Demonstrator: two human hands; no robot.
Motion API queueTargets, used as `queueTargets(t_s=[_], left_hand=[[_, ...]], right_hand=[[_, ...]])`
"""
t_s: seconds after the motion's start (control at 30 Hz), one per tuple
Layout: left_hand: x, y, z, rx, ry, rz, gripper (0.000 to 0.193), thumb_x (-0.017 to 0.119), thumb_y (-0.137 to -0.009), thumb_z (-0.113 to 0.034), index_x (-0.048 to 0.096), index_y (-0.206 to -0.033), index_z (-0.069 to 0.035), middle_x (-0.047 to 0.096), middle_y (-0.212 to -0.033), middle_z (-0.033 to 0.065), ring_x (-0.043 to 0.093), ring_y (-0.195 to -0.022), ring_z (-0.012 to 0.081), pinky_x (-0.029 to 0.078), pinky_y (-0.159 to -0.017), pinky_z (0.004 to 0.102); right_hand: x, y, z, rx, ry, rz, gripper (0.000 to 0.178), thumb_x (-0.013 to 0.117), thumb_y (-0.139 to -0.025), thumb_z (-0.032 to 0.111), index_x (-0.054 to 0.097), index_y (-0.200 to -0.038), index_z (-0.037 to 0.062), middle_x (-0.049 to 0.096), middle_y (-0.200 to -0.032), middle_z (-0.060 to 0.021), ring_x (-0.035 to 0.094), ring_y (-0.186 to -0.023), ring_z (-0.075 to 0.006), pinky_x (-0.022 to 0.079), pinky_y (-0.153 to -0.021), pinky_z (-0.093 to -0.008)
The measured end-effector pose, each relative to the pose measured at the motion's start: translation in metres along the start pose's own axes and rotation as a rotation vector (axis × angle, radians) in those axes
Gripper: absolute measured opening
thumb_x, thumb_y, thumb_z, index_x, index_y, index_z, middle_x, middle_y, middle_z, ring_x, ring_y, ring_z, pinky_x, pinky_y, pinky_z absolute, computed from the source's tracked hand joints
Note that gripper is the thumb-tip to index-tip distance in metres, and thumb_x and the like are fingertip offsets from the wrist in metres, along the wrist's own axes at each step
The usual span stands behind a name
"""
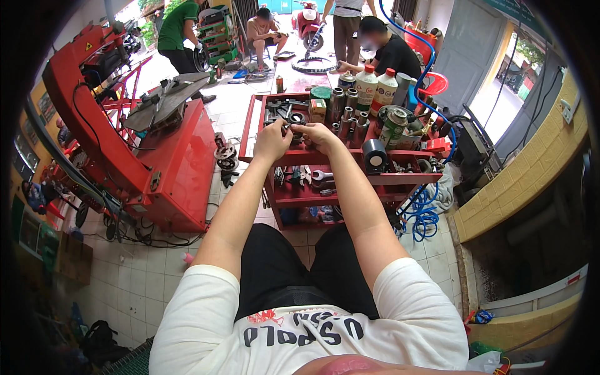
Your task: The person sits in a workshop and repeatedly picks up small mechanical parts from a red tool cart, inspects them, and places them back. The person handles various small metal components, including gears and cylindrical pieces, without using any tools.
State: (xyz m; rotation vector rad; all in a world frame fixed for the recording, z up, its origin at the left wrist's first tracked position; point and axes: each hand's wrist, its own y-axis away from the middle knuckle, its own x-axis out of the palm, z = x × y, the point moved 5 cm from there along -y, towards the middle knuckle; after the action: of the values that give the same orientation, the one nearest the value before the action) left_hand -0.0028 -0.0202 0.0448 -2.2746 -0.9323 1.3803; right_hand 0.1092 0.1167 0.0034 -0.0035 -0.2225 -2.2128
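Note:
Both my hands reach over the top tray of a red tool cart (253, 128). My left hand (272, 141) is closed, with thumb and fingers pinched at the fingertips. My right hand (319, 135) is closed too, its fingertips almost meeting the left ones. A small dark piece seems to sit between them, too small to make out. Behind the fingers lie dark metal parts and a small box (318, 110). To their right stand several shiny metal sockets (338, 103), white bottles with red caps (365, 87) and a green and white spray can (393, 127).
A red tyre-changing machine (169, 169) stands left of the cart. Wrenches (322, 175) lie on the cart's lower shelf. A blue air hose (420, 215) coils by its right side. Beyond are several people, a wheel tyre (314, 65) on the floor and a red scooter (307, 25).

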Motion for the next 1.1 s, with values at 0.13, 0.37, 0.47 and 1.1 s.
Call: queueTargets(t_s=[0.13, 0.37, 0.47, 1.1], left_hand=[[-0.0004, 0.0006, 0.0021, -0.009, 0.002, 0.007, 0.031, 0.072, -0.094, -0.025, 0.069, -0.113, 0.0, 0.076, -0.099, 0.0246, 0.075, -0.096, 0.0418, 0.059, -0.087, 0.0496], [0.0017, 0.0006, 0.0049, -0.003, -0.01, 0.007, 0.032, 0.071, -0.095, -0.026, 0.069, -0.114, -0.001, 0.076, -0.099, 0.0241, 0.075, -0.096, 0.0415, 0.058, -0.087, 0.0499], [0.003, -0.0007, 0.0056, 0.005, -0.012, 0.017, 0.032, 0.069, -0.096, -0.028, 0.07, -0.116, -0.002, 0.076, -0.1, 0.0238, 0.075, -0.097, 0.0418, 0.058, -0.087, 0.0509], [0.0016, 0.0, 0.0039, -0.014, -0.017, 0.009, 0.033, 0.072, -0.094, -0.025, 0.07, -0.116, 0.0, 0.076, -0.102, 0.025, 0.074, -0.099, 0.0416, 0.058, -0.089, 0.0494]], right_hand=[[0.0033, 0.0031, 0.0029, -0.002, 0.028, -0.001, 0.034, 0.09, -0.089, 0.036, 0.07, -0.094, 0.0097, 0.054, -0.072, 0.0049, 0.048, -0.06, -0.009, 0.04, -0.056, -0.0279], [0.0062, 0.007, 0.0053, -0.002, 0.017, 0.0, 0.035, 0.09, -0.089, 0.036, 0.069, -0.095, 0.0085, 0.052, -0.071, 0.0048, 0.047, -0.059, -0.0096, 0.043, -0.054, -0.0295], [0.0044, 0.0058, 0.0044, 0.005, 0.02, -0.006, 0.035, 0.089, -0.089, 0.035, 0.069, -0.096, 0.0078, 0.051, -0.071, 0.005, 0.046, -0.059, -0.0098, 0.046, -0.054, -0.0305], [0.0049, 0.0049, 0.0049, -0.016, 0.03, -0.01, 0.033, 0.089, -0.09, 0.034, 0.067, -0.094, 0.009, 0.051, -0.071, 0.0049, 0.047, -0.058, -0.01, 0.043, -0.052, -0.0309]])
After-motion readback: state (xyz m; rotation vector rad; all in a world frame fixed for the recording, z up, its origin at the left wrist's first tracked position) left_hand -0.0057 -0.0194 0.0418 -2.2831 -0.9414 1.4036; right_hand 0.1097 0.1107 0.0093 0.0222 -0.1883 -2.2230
